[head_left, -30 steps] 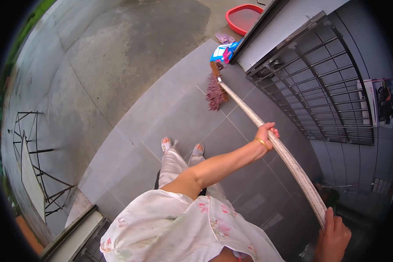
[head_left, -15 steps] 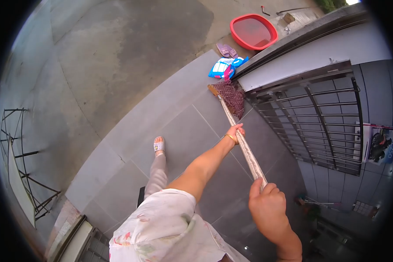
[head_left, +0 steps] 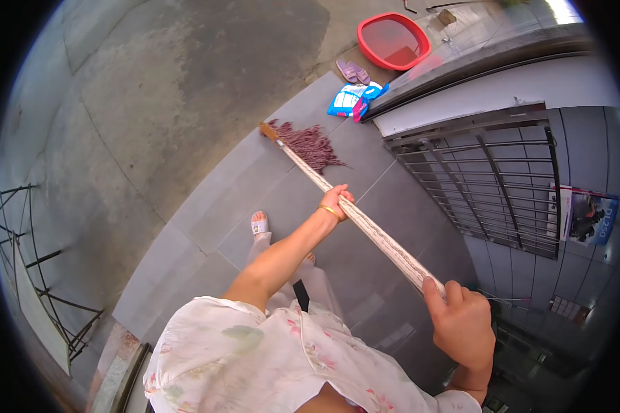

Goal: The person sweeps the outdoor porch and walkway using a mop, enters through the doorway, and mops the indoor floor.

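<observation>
A mop with a pale, streaked handle point(head_left: 386, 244) slants across the view. Its dark red strand head point(head_left: 308, 146) lies fanned out on the grey tiled floor, near the step's curved edge. My left hand point(head_left: 337, 201), with a yellow bangle at the wrist, is closed round the middle of the handle. Higher up, at the near end, my right hand point(head_left: 463, 320) grips the same handle, thumb along the top. My foot in a white slipper point(head_left: 259, 224) stands on the tiles left of the handle.
Beyond the mop head lie a blue and white bag point(head_left: 351, 101) and purple slippers point(head_left: 352, 71). A red basin point(head_left: 394, 43) holding water stands behind them. Metal bars point(head_left: 492, 182) line the right wall. At far left is a metal frame point(head_left: 41, 275).
The mop head has swept left, away from the bag and wall, and its strands have spread out. My left hand has moved left with the handle; my right hand has shifted right.
</observation>
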A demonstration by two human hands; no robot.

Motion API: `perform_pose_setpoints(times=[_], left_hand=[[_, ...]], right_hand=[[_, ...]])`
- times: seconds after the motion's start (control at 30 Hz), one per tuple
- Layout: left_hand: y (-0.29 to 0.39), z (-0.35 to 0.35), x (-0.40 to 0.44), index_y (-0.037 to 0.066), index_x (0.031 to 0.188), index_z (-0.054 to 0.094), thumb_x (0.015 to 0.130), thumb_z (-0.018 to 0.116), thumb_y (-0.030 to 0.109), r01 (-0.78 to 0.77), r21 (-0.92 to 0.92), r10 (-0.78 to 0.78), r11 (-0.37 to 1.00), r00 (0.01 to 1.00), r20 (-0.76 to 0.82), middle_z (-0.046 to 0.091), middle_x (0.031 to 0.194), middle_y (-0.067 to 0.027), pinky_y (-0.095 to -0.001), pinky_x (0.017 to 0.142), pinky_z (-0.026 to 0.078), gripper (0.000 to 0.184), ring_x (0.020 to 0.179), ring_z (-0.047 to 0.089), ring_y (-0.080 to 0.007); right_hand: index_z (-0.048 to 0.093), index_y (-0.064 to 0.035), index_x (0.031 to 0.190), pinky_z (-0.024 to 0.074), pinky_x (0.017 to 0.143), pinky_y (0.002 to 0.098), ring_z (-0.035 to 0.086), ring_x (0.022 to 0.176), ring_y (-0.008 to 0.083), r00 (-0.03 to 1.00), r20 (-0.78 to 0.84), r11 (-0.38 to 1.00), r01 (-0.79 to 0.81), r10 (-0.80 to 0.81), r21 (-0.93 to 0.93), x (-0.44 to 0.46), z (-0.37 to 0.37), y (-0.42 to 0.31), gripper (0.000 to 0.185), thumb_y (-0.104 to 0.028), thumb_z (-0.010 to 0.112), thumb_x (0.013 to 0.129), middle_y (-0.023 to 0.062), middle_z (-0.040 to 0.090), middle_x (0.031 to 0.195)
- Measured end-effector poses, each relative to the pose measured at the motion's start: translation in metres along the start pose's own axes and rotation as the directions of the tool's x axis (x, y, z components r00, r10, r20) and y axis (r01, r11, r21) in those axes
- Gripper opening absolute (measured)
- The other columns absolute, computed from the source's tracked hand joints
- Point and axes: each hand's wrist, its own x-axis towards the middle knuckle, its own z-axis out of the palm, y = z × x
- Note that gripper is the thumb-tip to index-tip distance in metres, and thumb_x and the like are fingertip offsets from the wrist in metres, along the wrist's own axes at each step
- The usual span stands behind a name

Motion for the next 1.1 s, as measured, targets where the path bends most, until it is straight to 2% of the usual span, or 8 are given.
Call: perform_pose_setpoints(times=[0.3, 0.53, 0.63, 0.7, 0.77, 0.97, 1.03, 1.1], left_hand=[[0.033, -0.022, -0.059, 0.013, 0.049, 0.035, 0.072, 0.054, 0.011, -0.313, 0.131, 0.335, 0.941, 0.92, -0.206, 0.04, 0.045, -0.0016, -0.0264, 0.041, 0.04, 0.029, 0.04, 0.041, -0.0143], [0.046, -0.004, -0.056, 0.012, 0.055, 0.037, 0.073, 0.052, 0.008, -0.427, 0.099, 0.438, 0.899, 0.861, -0.258, 0.038, 0.047, -0.0003, -0.0266, 0.04, 0.039, 0.024, 0.042, 0.041, -0.0128], [0.028, 0.041, -0.051, 0.011, 0.058, 0.037, 0.074, 0.051, 0.007, -0.501, 0.057, 0.499, 0.863, 0.83, -0.25, 0.037, 0.048, -0.0006, -0.0268, 0.041, 0.039, 0.022, 0.044, 0.041, -0.0137], [0.012, 0.067, -0.038, 0.011, 0.058, 0.037, 0.074, 0.052, 0.008, -0.48, 0.079, 0.485, 0.874, 0.846, -0.222, 0.037, 0.049, -0.0011, -0.0271, 0.042, 0.039, 0.022, 0.045, 0.041, -0.0148], [0.0, 0.092, -0.019, 0.01, 0.058, 0.036, 0.074, 0.052, 0.009, -0.417, 0.039, 0.415, 0.908, 0.883, -0.219, 0.038, 0.05, -0.0017, -0.0274, 0.043, 0.04, 0.022, 0.046, 0.041, -0.0153], [-0.044, 0.164, 0.025, 0.009, 0.056, 0.039, 0.072, 0.055, 0.01, -0.269, -0.038, 0.268, 0.962, 0.963, -0.026, 0.041, 0.047, -0.0055, -0.0302, 0.044, 0.042, 0.023, 0.043, 0.045, -0.0182], [-0.049, 0.176, 0.058, 0.008, 0.06, 0.04, 0.072, 0.055, 0.01, -0.192, -0.064, 0.193, 0.979, 0.981, 0.019, 0.04, 0.046, -0.0053, -0.0318, 0.045, 0.043, 0.019, 0.043, 0.045, -0.0183], [-0.047, 0.186, 0.084, 0.009, 0.061, 0.04, 0.071, 0.056, 0.014, -0.198, -0.062, 0.203, 0.978, 0.975, 0.092, 0.042, 0.05, -0.0045, -0.0318, 0.043, 0.044, 0.02, 0.047, 0.048, -0.0172]], right_hand=[[0.056, -0.0099, 0.095, 0.0412, 0.05, 0.0321, 0.051, 0.054, 0.0226, 0.988, -0.092, 0.917, -0.076, 0.121, 0.391, -0.015, 0.052, 0.036, 0.038, -0.005, 0.06, 0.057, 0.0057, 0.049, 0.066], [0.056, -0.0103, 0.093, 0.0409, 0.051, 0.033, 0.051, 0.055, 0.0234, 0.986, -0.151, 0.897, 0.006, 0.068, 0.441, 0.011, 0.069, 0.083, 0.037, -0.005, 0.06, 0.057, 0.0059, 0.049, 0.066], [0.057, -0.0101, 0.091, 0.0406, 0.05, 0.0336, 0.051, 0.055, 0.0241, 0.983, -0.176, 0.904, 0.025, 0.056, 0.428, 0.019, 0.057, 0.12, 0.036, -0.005, 0.06, 0.055, 0.006, 0.049, 0.066], [0.058, -0.0073, 0.088, 0.0402, 0.051, 0.0341, 0.052, 0.057, 0.0267, 0.982, -0.165, 0.902, -0.011, 0.091, 0.433, 0.02, 0.042, 0.146, 0.036, -0.003, 0.06, 0.053, 0.0085, 0.053, 0.068], [0.058, -0.0084, 0.09, 0.0396, 0.049, 0.0351, 0.05, 0.053, 0.025, 0.978, -0.203, 0.916, 0.037, 0.048, 0.399, 0.02, 0.032, 0.169, 0.038, -0.004, 0.059, 0.053, 0.0072, 0.049, 0.067], [0.057, -0.0035, 0.09, 0.0423, 0.056, 0.0372, 0.054, 0.061, 0.0309, 0.991, -0.135, 0.968, 0.037, -0.004, 0.247, 0.026, -0.043, 0.193, 0.04, -0.003, 0.061, 0.051, 0.0134, 0.055, 0.069], [0.046, -0.0104, 0.115, 0.0432, 0.051, 0.036, 0.052, 0.061, 0.0289, 0.999, 0.012, 0.998, 0.048, -0.048, 0.048, 0.039, -0.071, 0.192, 0.047, -0.005, 0.054, 0.069, 0.0111, 0.051, 0.077], [0.047, -0.0122, 0.115, 0.0435, 0.053, 0.0365, 0.053, 0.063, 0.0294, 0.997, 0.032, 0.997, 0.076, -0.075, -0.004, 0.055, -0.073, 0.186, 0.046, -0.007, 0.054, 0.069, 0.0112, 0.052, 0.078]])
